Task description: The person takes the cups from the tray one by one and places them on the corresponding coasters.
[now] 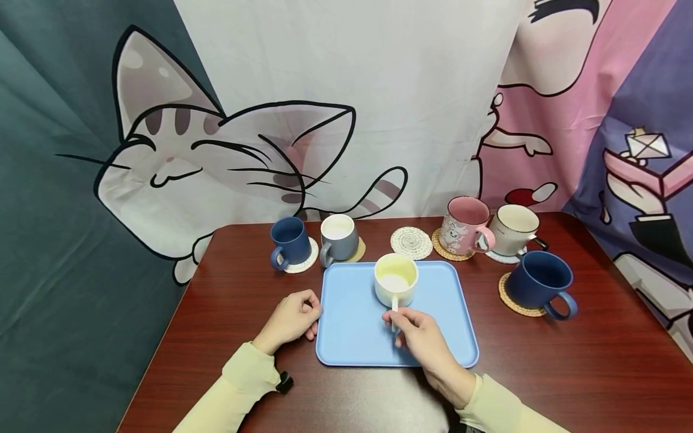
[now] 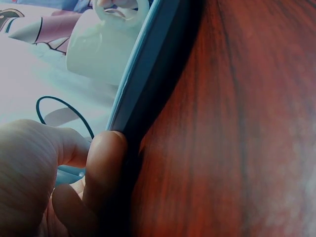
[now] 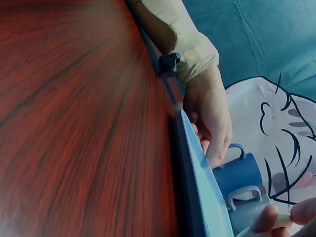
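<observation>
A pale yellow mug (image 1: 391,296) is above or on the blue tray (image 1: 352,337); whether its base touches is unclear. My right hand (image 1: 428,349) pinches the mug's handle between thumb and fingers, with the handle toward me. In the right wrist view, fingertips (image 3: 269,219) of that hand close on a pale piece of the handle. My left hand (image 1: 292,319) holds the tray's left rim with curled fingers. The left wrist view shows a fingertip (image 2: 106,148) against the tray's edge (image 2: 143,69), the yellow mug (image 2: 101,49) beyond it.
Behind the tray stand a blue mug (image 1: 289,237) and a grey mug (image 1: 341,240), on coasters. A bare white coaster (image 1: 411,242) lies right of them. Further right are a pink mug (image 1: 460,231), a cream mug (image 1: 511,234) and a large blue mug (image 1: 536,282), each on a coaster.
</observation>
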